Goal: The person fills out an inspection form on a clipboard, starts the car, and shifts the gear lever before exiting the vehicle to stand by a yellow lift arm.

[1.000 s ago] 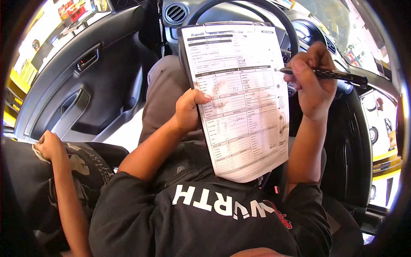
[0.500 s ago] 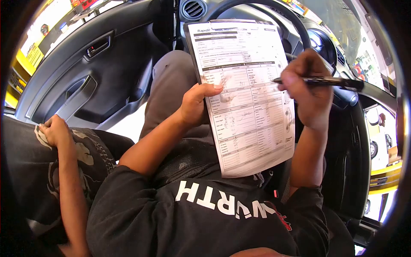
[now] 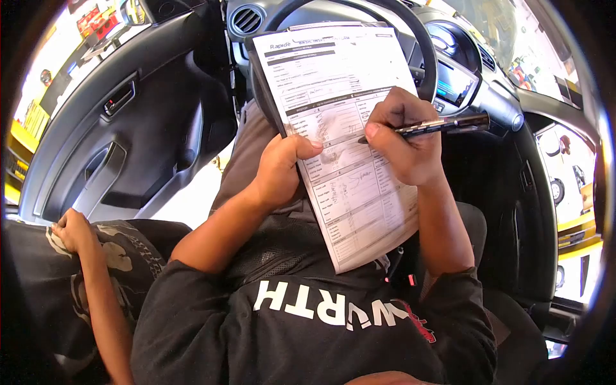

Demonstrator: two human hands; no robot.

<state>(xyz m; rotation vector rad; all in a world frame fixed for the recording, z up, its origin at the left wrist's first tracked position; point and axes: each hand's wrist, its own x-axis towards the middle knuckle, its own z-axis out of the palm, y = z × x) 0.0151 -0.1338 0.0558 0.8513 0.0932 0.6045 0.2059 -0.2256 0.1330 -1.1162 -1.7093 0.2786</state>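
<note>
I sit in a car's driver seat with a printed inspection form point(image 3: 333, 70) on a dark clipboard point(image 3: 258, 77), leaned against the steering wheel point(image 3: 425, 48). My left hand point(image 3: 279, 170) grips the clipboard's left edge, thumb lying across the paper. My right hand point(image 3: 404, 138) rests on the middle of the sheet and holds a black pen point(image 3: 443, 124), its tip touching the form just right of my left thumb. The lower part of the form hangs over my lap.
The dark door panel point(image 3: 147, 147) with its handle point(image 3: 119, 99) stands to the left. Another person's hand point(image 3: 72, 230) rests on a dark patterned garment at lower left. The instrument cluster point(image 3: 452, 80) sits behind the wheel. A workshop shows through the windows.
My right hand has moved left from beside the sheet onto it, bringing the pen tip down on the form's middle. The clipboard has shifted slightly left. My left hand keeps its grip.
</note>
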